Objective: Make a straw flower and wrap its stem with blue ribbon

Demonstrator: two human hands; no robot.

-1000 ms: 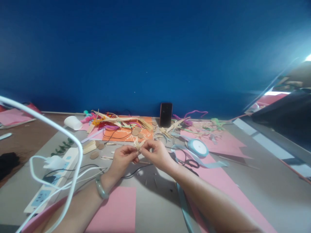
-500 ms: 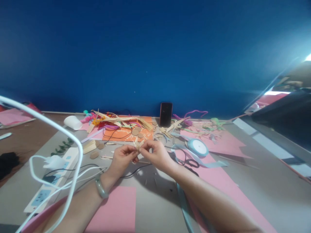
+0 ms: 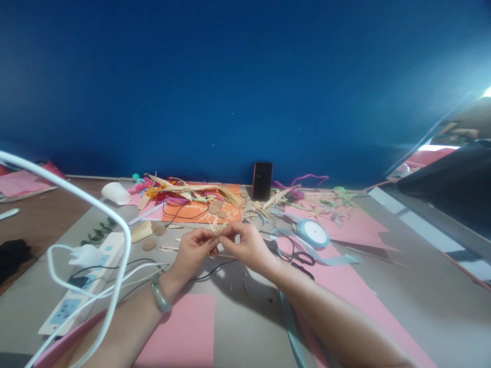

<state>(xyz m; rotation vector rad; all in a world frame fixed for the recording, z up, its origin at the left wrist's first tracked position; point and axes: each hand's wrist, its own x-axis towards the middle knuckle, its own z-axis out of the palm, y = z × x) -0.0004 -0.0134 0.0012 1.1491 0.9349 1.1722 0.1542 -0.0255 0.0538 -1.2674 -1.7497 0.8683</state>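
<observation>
A small pale straw-coloured piece (image 3: 218,228) with pointed tips sticks up between my two hands, above the grey table. My left hand (image 3: 196,246), with a green bangle (image 3: 161,297) at the wrist, pinches it from the left, thumb and forefinger pressed together. From the right, my right hand (image 3: 245,245) pinches it as well, and the fingertips of both hands meet. Its lower part is hidden by the fingers. Black-handled scissors (image 3: 303,258) lie right of my right hand, near a ribbon roll (image 3: 313,233).
Straw-like strips (image 3: 187,190) lie on an orange sheet (image 3: 180,213) at the back. A phone (image 3: 263,181) stands against the blue wall. White cables cross a power strip (image 3: 82,283) at left. A pink sheet (image 3: 184,332) lies in front.
The fingertips of both hands have closed in slightly around the straw-coloured piece, and less of it shows. Other objects stay where they were.
</observation>
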